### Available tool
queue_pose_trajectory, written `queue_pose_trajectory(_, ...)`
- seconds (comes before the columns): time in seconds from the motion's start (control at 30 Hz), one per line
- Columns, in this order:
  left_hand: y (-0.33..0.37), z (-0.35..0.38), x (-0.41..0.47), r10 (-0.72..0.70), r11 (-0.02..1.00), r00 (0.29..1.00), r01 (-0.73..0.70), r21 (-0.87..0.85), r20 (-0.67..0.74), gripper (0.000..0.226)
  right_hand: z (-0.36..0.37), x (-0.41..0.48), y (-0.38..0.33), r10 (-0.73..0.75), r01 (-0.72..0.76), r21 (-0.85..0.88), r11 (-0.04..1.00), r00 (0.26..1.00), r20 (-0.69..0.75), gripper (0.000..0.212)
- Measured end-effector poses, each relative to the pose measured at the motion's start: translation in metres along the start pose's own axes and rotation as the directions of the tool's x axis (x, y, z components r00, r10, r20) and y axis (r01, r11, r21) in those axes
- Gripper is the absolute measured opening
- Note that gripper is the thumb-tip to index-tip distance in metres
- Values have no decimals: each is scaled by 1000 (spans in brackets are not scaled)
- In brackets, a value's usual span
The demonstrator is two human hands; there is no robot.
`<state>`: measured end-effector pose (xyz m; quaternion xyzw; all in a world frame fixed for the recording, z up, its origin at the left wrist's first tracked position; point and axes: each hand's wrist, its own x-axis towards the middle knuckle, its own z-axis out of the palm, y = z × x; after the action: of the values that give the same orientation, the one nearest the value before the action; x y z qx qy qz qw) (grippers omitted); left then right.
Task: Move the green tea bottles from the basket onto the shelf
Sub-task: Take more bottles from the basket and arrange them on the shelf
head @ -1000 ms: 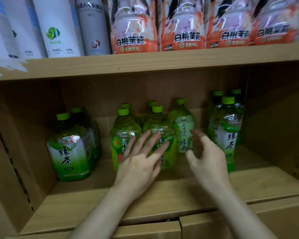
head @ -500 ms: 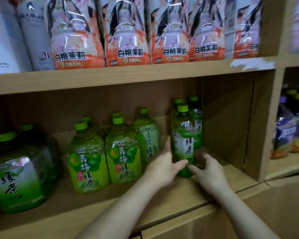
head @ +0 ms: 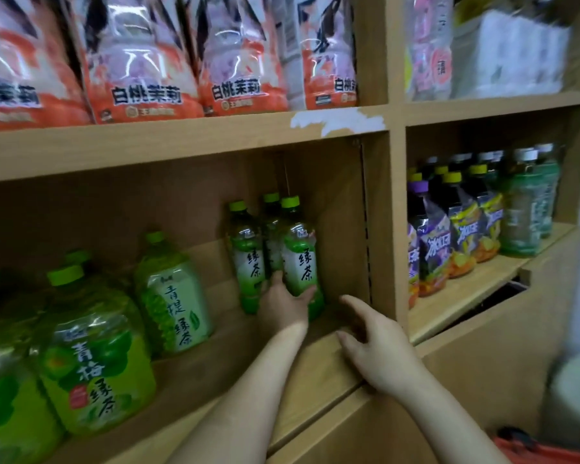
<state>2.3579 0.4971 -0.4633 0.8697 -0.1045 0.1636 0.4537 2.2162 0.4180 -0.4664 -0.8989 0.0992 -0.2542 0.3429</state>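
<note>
Three slim green tea bottles stand at the right end of the lower wooden shelf [head: 318,360], close to the side wall. My left hand [head: 283,304] grips the base of the front green tea bottle [head: 298,254], thumb on its right side, one finger between it and the neighbouring bottle [head: 248,256]. The third one [head: 271,226] is mostly hidden behind them. My right hand [head: 374,346] hovers open above the shelf's front edge, to the right of the bottles and touching nothing. An orange-red edge [head: 536,453] at the bottom right may be the basket.
Fat green plum and lime tea bottles [head: 94,360] fill the left of the same shelf. Peach jasmine tea bottles [head: 141,61] line the shelf above. Behind the wooden divider [head: 395,229], the right-hand compartment holds purple and yellow drink bottles [head: 449,236].
The view has swung right. My left hand moved from the fat bottles to the slim green tea bottle and took hold of its base. My right hand drew back to the shelf edge.
</note>
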Motion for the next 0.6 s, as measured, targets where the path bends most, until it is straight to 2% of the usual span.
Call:
queue_pose_trajectory(0.2,0,9,12,87,994,994,-83,67,-68,56,-8,-11,14,-30,37,83,996,996,-81,46)
queue_pose_trajectory(0.37,13,2,10,-47,998,997,44,55,61,59,-33,-37,13,-2,18,118,993,991,-136,38)
queue_pose_trajectory(0.43,24,-9,0,-47,996,997,43,75,54,63,-53,-49,16,6,12,109,994,986,-168,32)
queue_pose_trajectory(0.47,32,-18,-12,-9,999,999,8,35,48,62,-65,-57,18,15,4,104,995,984,-178,29)
queue_pose_trajectory(0.53,47,-36,-37,143,981,988,-135,-139,53,44,-87,-67,20,35,-16,116,993,986,-162,22)
queue_pose_trajectory(0.6,66,-55,-74,324,916,937,-277,-291,130,24,-112,-85,20,51,-30,206,978,994,-98,16)
